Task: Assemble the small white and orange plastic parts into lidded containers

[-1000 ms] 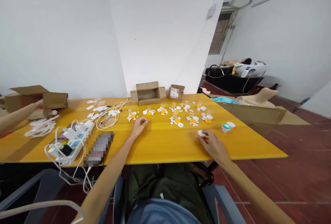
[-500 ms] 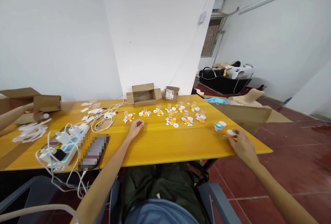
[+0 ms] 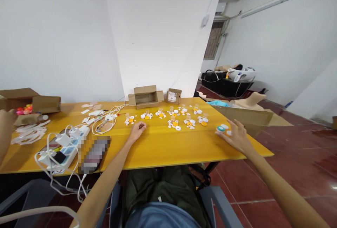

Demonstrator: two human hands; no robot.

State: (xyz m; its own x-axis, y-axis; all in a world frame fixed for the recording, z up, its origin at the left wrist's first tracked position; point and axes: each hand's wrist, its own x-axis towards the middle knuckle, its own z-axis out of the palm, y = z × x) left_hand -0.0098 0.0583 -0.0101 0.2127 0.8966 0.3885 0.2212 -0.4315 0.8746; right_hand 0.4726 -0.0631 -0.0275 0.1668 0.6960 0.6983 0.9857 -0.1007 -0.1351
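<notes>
My right hand [image 3: 238,136] is at the table's right end, thumb and fingers spread apart. Between and just beyond them sit a small teal-topped round container [image 3: 221,128] and an orange piece with a white top [image 3: 228,133]; the hand partly hides both. Whether a finger touches either is unclear. My left hand [image 3: 137,131] rests on the tabletop with its fingers curled closed; what they hold, if anything, is hidden. Beyond it lie small groups of orange rings [image 3: 175,124], white discs [image 3: 178,128], clear cups [image 3: 172,118] and small printed white pieces [image 3: 127,122].
Two cardboard boxes, one open [image 3: 146,98] and one labelled [image 3: 173,96], stand against the wall. On the left lie a power strip [image 3: 70,149] with cables and a blurred phone [image 3: 94,154]. Another person's arm [image 3: 5,129] reaches in by a box of colourful balls [image 3: 25,109].
My right hand has moved left and released the white-topped orange piece beside the teal-topped container; its fingers have spread. My left hand stays put. The other person's arm has drawn back from the box.
</notes>
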